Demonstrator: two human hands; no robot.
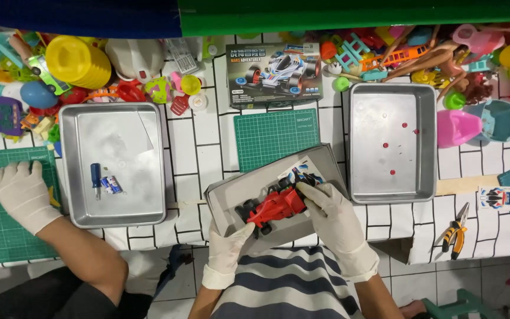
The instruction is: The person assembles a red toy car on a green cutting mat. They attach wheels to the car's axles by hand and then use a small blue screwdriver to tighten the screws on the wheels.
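A red toy racing car (275, 207) with black wheels is held over an open grey cardboard box (326, 158) at the table's front edge. My left hand (229, 243), in a white glove, grips the car's lower left end by a wheel. My right hand (330, 211), also gloved, holds the car's upper right end, fingers over its top. A printed sticker sheet (303, 173) lies in the box just behind the car.
A metal tray (149, 121) on the left holds a blue screwdriver (95, 180) and a small packet (111, 185). A second metal tray (423, 118) holds small red bits. Another person's gloved hand (22, 192) rests on a green mat (7, 236). Pliers (457, 229) lie right; toys crowd the back.
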